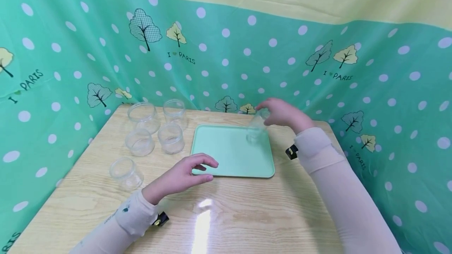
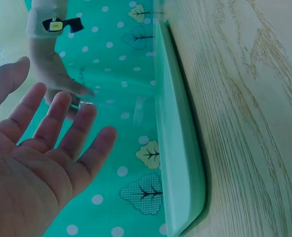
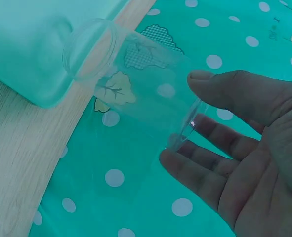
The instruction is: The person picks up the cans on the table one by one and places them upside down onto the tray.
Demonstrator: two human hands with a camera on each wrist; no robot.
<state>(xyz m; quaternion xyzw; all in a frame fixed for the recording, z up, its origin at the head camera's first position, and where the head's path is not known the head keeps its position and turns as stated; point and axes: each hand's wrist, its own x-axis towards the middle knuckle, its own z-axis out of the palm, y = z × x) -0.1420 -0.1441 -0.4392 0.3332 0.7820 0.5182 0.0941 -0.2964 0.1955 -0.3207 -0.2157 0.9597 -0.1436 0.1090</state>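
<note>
My right hand (image 1: 280,113) holds a clear jar (image 3: 141,84) by one end, with thumb and fingers around its edge. In the right wrist view, the jar's ringed end points away from the palm, toward the tray. The jar (image 1: 255,128) is tilted over the back right part of a pale green tray (image 1: 231,152). A small gap shows between jar and tray (image 2: 178,163) in the left wrist view. My left hand (image 1: 185,173) is at the tray's front left corner, fingers loosely bent and holding nothing. The left palm (image 2: 37,173) is bare.
Several clear jars stand left of the tray, including a wide jar (image 1: 144,118), a tall jar (image 1: 174,113) and a tilted-looking jar (image 1: 126,173) nearest the front. A green dotted curtain (image 1: 226,50) borders the back and sides of the wooden table (image 1: 240,214).
</note>
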